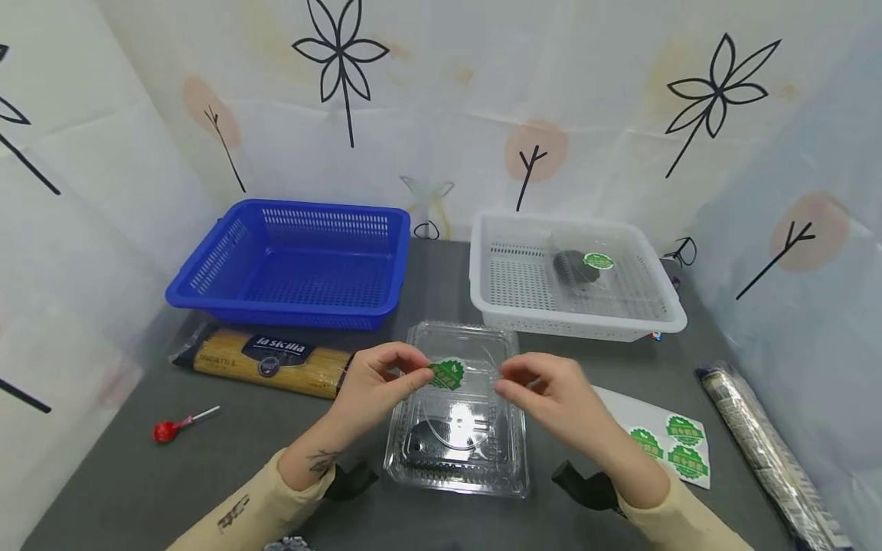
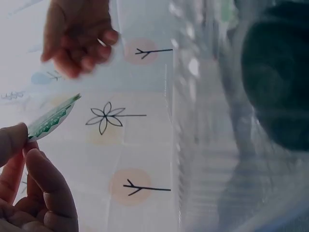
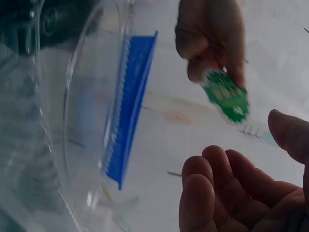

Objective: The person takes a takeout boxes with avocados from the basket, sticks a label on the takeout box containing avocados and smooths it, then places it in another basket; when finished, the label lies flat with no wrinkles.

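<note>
A green sticker [image 1: 447, 374] with a scalloped edge is pinched by its rim between the thumb and finger of my left hand [image 1: 380, 380]. Beneath it lies a clear plastic clamshell box [image 1: 458, 467], with something dark inside. My right hand [image 1: 549, 388] hovers over the box's right side, thumb and fingers apart and nothing between them. In the left wrist view the sticker [image 2: 54, 117] bends slightly, seen almost edge-on. The right wrist view shows its green face [image 3: 227, 96] and my right hand's loosely bent fingers [image 3: 219, 169].
Behind stand a blue basket [image 1: 289, 314] and a white basket [image 1: 510, 312] holding another stickered clear box [image 1: 620, 295]. A spaghetti pack [image 1: 276, 363] and red lollipop [image 1: 164, 432] lie left. On the right are a sticker sheet [image 1: 661, 409] and a long silvery pack [image 1: 765, 451].
</note>
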Motion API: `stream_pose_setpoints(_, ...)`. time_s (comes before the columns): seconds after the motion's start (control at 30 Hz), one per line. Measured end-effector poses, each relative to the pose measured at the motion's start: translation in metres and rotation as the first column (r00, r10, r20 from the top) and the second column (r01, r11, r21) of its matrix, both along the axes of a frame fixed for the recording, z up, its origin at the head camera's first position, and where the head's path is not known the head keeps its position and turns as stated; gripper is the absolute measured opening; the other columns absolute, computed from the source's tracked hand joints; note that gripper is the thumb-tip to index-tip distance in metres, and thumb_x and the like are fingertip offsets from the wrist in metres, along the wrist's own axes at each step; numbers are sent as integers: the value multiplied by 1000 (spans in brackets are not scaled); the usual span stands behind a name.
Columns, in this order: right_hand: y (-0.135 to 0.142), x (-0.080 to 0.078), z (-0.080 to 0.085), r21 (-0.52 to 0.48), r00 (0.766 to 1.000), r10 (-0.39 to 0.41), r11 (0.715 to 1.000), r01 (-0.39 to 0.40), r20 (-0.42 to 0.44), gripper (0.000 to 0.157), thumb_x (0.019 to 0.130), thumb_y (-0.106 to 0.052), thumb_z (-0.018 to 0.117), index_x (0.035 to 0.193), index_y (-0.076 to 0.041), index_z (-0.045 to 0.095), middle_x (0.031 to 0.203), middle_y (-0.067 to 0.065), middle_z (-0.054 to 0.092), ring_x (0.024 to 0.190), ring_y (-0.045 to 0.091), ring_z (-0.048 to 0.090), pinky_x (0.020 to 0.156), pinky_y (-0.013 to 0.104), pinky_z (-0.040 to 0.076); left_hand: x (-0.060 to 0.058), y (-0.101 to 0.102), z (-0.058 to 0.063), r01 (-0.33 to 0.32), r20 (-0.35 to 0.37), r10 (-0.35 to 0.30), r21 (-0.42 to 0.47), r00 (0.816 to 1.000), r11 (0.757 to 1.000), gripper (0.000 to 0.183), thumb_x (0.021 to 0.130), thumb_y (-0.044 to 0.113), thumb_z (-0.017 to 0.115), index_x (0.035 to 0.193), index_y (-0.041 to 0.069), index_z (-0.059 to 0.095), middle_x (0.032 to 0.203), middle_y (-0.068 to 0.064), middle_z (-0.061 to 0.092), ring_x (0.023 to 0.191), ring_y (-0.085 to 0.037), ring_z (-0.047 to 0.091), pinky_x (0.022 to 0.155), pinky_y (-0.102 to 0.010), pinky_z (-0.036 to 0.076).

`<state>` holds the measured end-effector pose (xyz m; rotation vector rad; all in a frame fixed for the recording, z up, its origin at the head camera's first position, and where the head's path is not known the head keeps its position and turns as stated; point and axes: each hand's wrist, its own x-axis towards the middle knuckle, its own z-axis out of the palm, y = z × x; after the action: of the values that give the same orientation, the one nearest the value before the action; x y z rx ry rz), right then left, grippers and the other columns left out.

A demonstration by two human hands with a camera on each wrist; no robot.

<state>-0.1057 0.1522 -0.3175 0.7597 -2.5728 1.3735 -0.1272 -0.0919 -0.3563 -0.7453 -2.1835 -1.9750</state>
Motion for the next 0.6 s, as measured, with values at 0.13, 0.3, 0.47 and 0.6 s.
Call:
stream_pose_setpoints(0.13,-21,-13,-10,78,961,27,996,-50,275,23,81,-34,59,90,-14,65,81,-5,62,70,9,55,58,25,47,1,6,0,5,42,-7,41,999,999,8,76,6,65,82,2,62,73,-8,60,53,-7,50,42,-25,44)
stream_pose_setpoints(0.3,-25,-27,-21,-2,935,66,998,-70,347,19,83,-25,58,79,-7,65,70,4,59,60,16,54,54,29,48,-1,11,-7,-47,111,54,-59,992,997,6,77,12,66,78,7,62,68,-5,59,47,-9,47,40,-25,43)
stream_pose_setpoints(0.47,-26,-36,-30,73,931,25,996,-56,364,20,84,-20,57,73,-4,61,59,3,51,48,10,43,44,25,41,-6,14,-16,-104,131,147,-291,980,951,5,77,18,66,73,17,63,62,4,58,50,-11,48,44,-24,42)
stream_pose_setpoints(0.6,-28,-40,-37,257,956,-19,965,-60,292,20,81,-16,57,63,-9,57,51,-5,42,42,6,34,40,21,31,-7,17,-21,-139,41,193,-549,980,824,8,76,24,66,69,24,62,62,10,53,46,-7,44,39,-21,37)
